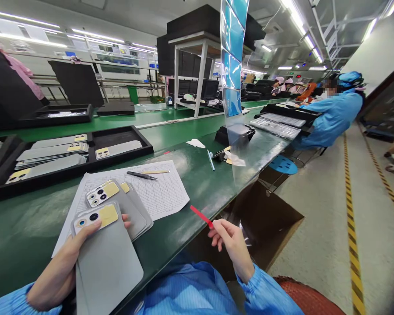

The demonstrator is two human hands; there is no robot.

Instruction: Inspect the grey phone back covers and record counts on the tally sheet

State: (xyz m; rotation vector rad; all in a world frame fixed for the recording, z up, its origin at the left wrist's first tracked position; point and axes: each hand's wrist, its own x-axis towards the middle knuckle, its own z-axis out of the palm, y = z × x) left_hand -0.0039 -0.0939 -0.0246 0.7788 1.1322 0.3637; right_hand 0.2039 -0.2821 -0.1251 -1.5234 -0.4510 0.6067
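My left hand (72, 247) is closed around grey phone back covers (110, 258), its thumb over the camera area with a pale yellow film. Between the thumb and finger of my right hand (231, 240), a thin red strip (201, 215), perhaps tape, is pinched and points up and left over the table edge. Other phone back covers (134, 210) lie stacked on a printed form sheet (167, 188), just behind the held ones. Black tweezers (141, 176) and a pale yellow stick or pen (160, 171) rest on that sheet.
A black tray (142, 151) with more covers stands on the green table (170, 236) at left. A blue pen (210, 160), paper scraps and a black box (230, 135) lie further right. A clear plastic sheet hangs there. Beyond it sits a person in blue (335, 113).
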